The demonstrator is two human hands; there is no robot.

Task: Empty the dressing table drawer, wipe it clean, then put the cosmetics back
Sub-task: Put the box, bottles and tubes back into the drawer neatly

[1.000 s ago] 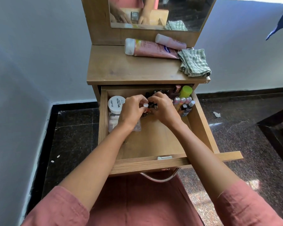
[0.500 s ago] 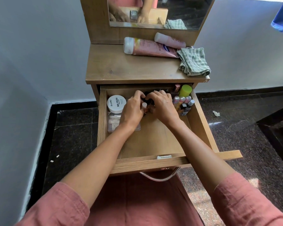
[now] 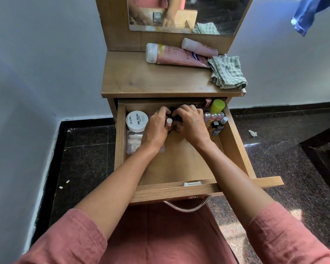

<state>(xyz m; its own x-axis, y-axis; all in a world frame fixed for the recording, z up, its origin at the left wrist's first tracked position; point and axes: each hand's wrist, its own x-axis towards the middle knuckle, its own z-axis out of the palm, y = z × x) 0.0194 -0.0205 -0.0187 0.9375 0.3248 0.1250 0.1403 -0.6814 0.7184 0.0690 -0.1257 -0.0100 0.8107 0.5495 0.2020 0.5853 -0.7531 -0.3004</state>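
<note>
Both hands, left hand and right hand, are curling around small dark cosmetics mid-drawer, having crept toward the drawer back edge (still gathering). Farther back, tubes and cloth are lying along the dresser top's far edge, so emptying is barely begun.

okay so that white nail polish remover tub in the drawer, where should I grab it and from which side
Grip the white tub by its round rim, coming straight down from above. It lies lid-up against the drawer left wall, so the sides are crowded; the top is open.

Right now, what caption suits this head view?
Both hands gather small cosmetics in the open drawer, cloth waiting on top.
</note>
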